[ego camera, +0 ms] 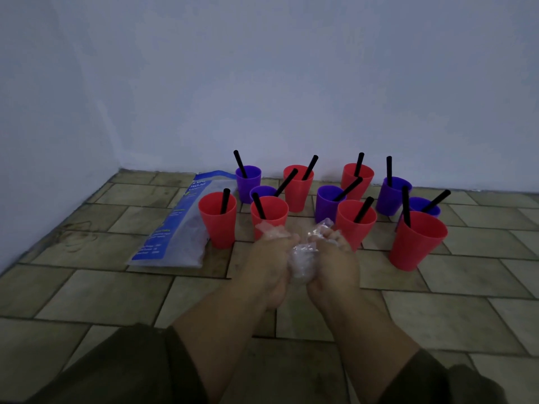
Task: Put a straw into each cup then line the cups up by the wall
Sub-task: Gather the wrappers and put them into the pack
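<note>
Eleven cups (217,225), each with a black straw (224,201), stood scattered near the floor's (116,287) far edge, below the wall (262,83). Probably light, stiff and tippy; grasp mid-body. Left hand (268,258) and right hand (335,258) squeezed crumpled wrap (302,263) beside a bag (178,228).

Matt plastic cups (297,189), crinkled clear film (300,265)

Red cups (217,220): I log plain red.
Purple cups (328,207): plain purple.
Straws (225,201): black.
Bag (178,228): clear, blue band, white print.
Plastic wrap (300,265): clear, whitish.
Floor (116,290): tan tiles, brick pattern, dark joints.
Wall (262,83): pale blue-grey.
</note>
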